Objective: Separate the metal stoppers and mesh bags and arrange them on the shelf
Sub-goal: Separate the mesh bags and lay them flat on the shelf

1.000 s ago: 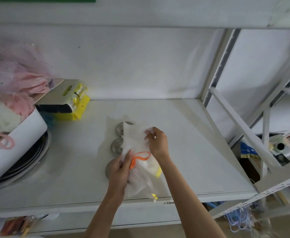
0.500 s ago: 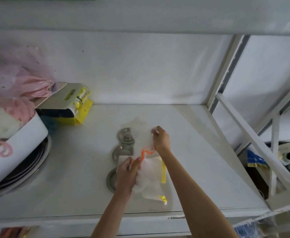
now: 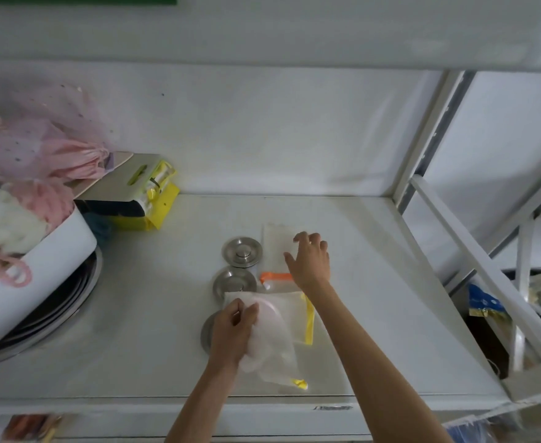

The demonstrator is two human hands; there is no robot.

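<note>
Three round metal stoppers lie in a row on the white shelf (image 3: 154,302): the far stopper (image 3: 242,251), the middle stopper (image 3: 234,282), and a near stopper (image 3: 207,334) mostly hidden by my left hand. My left hand (image 3: 235,330) grips a bunch of white mesh bags (image 3: 278,334), one with a yellow trim. My right hand (image 3: 309,259) rests with spread fingers on an orange-trimmed mesh bag (image 3: 277,247) laid flat to the right of the far stopper.
A white tub (image 3: 35,282) of pink and white net items sits on round metal trays at the left. A yellow-and-white package (image 3: 141,199) lies at the back left. The shelf's upright and braces (image 3: 473,251) stand at the right.
My right hand drew the orange-trimmed bag out of the bunch and laid it flat farther back, beside the far stopper. My left hand kept hold of the other bags.
</note>
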